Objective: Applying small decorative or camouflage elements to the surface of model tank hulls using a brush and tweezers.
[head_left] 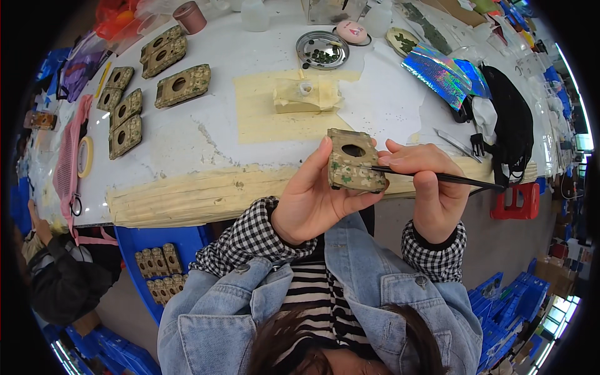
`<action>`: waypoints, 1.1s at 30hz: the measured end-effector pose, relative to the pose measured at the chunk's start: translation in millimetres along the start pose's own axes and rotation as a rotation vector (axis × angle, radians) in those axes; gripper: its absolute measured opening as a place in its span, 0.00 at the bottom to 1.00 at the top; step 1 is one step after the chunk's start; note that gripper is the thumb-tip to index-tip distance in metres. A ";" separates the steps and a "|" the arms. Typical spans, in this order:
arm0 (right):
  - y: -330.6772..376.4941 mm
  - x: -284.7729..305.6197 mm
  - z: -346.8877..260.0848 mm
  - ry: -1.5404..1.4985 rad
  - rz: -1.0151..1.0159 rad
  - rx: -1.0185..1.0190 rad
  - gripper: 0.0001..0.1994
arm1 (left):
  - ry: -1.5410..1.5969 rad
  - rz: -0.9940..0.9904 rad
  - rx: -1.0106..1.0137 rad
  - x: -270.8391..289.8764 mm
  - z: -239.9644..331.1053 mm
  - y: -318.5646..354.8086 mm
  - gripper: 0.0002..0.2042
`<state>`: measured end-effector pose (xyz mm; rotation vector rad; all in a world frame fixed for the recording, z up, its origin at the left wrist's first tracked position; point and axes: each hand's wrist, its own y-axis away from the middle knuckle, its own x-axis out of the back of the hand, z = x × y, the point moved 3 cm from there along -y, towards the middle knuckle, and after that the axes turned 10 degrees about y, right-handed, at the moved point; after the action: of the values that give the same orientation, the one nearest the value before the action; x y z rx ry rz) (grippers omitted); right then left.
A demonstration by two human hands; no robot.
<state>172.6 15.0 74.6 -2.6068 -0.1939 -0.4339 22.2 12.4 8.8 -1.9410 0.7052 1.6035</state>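
Note:
My left hand [314, 194] holds a small camouflage-painted model tank hull [355, 177] by its sides, tilted up just past the table's front edge. The hull has an oval dark hole and green, tan and brown patches. Pinched in my right hand [431, 181] is a slim black paintbrush [459, 179]; its fine tip meets the hull's face below the hole. Whether the tip carries paint is too small to tell. Similar hulls [182, 85] lie in groups on the table at the left. A round metal dish [306, 40] with dark green blobs stands beyond my hands.
A tape-wrapped block [307, 102] with a small cup sits in the middle. Tweezers [459, 145], a black bag [509, 112] and a shiny holographic pouch [437, 75] lie right. Below the table's taped edge [206, 195], a blue tray [147, 240] holds more hulls. Another person's sleeve [69, 281] shows far left.

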 end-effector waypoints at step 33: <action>-0.5 -0.7 -0.8 0.024 -0.006 0.033 0.11 | -0.005 0.010 -0.005 -1.5 -0.3 -0.4 0.26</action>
<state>171.7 15.0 75.3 -2.5679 -0.1986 -0.4603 22.4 12.5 10.3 -1.9393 0.7108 1.6163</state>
